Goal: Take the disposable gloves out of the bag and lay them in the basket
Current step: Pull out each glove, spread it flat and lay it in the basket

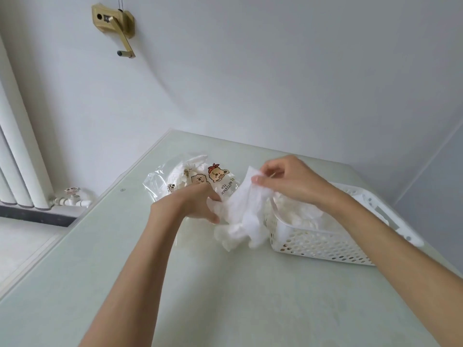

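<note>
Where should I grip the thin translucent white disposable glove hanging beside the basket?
Judging by its pose, take the thin translucent white disposable glove at its flat upper cuff edge, from above, where the right hand pinches it; the crumpled lower end hangs loose beside the white perforated plastic basket.

A plain room in a home.
A white radiator [17,146] with a valve [72,192] stands by the bare white wall [275,71], a brass hand crank [117,28] is mounted on it, and a pale glass-topped table [175,284] fills the foreground.
</note>
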`<move>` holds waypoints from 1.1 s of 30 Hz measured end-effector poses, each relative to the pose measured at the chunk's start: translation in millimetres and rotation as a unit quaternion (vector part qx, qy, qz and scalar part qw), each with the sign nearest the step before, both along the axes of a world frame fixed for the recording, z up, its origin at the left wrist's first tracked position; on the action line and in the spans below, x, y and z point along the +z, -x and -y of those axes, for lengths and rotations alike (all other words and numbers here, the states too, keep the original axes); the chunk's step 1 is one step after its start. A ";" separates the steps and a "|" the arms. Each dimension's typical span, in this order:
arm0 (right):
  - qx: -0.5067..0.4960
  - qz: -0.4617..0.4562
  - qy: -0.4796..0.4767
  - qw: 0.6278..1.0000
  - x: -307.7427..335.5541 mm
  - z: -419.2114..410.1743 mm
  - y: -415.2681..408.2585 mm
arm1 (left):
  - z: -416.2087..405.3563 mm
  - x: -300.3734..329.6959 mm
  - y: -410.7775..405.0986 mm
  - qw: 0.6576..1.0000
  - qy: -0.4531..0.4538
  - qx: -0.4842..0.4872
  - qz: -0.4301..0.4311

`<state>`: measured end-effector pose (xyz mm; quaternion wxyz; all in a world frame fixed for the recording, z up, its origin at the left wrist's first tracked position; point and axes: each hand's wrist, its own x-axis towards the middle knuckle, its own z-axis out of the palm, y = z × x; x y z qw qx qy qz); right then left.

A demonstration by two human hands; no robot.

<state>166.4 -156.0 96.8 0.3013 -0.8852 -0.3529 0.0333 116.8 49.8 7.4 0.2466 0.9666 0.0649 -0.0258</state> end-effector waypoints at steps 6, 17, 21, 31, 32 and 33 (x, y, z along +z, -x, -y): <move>-0.071 -0.085 -0.153 0.982 8.3 -7.5 -16.8 | 3.5 10.3 5.2 0.998 0.065 -0.023 0.007; -0.121 -0.235 -0.185 0.946 -10.8 -77.3 -29.4 | 6.6 26.8 16.1 0.970 0.226 -0.010 0.087; -0.138 -0.217 -0.192 0.947 -1.6 -78.9 -36.3 | -1.4 16.7 3.2 0.936 0.246 0.145 0.208; -0.048 -0.164 -0.192 0.966 8.8 -67.9 -31.5 | -21.5 37.6 20.8 0.876 0.304 0.184 0.326; 0.005 -0.128 -0.153 0.980 9.0 -66.6 -30.2 | -19.6 41.5 21.9 0.875 0.309 0.176 0.329; 0.051 -0.089 -0.098 0.990 8.5 -64.8 -27.9 | -18.2 45.0 22.6 0.873 0.316 0.167 0.332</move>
